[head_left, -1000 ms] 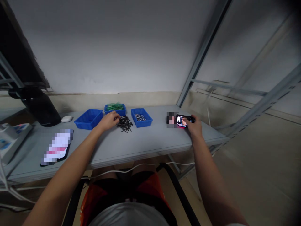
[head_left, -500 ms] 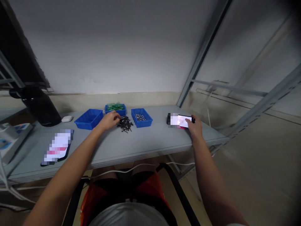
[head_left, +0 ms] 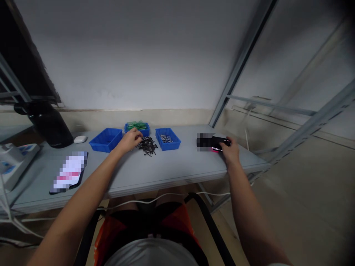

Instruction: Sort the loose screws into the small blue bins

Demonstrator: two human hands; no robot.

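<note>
My left hand (head_left: 132, 140) rests at the left edge of a loose pile of black screws (head_left: 148, 146), fingers curled in; whatever is between them is hidden. My right hand (head_left: 230, 150) grips a smartphone (head_left: 217, 142) at its right end, the thumb lying over its dark screen. Part of that phone is blurred out. Just right of the pile stands a blue bin (head_left: 169, 144) with small silvery pieces (head_left: 166, 138) in it. Behind my left hand is another blue bin (head_left: 146, 132) of green pieces (head_left: 136, 125).
An empty blue bin (head_left: 105, 140) sits left of my left hand. Farther left are a second phone (head_left: 69, 171) with a lit screen, a white earbud case (head_left: 80, 139), a black bottle (head_left: 51, 123) and a power strip (head_left: 20, 162). A metal post (head_left: 235, 77) rises at the table's back right.
The screen of the phone in my right hand has gone from bright to dark. My hands hold nearly the same places; the view has shifted slightly.
</note>
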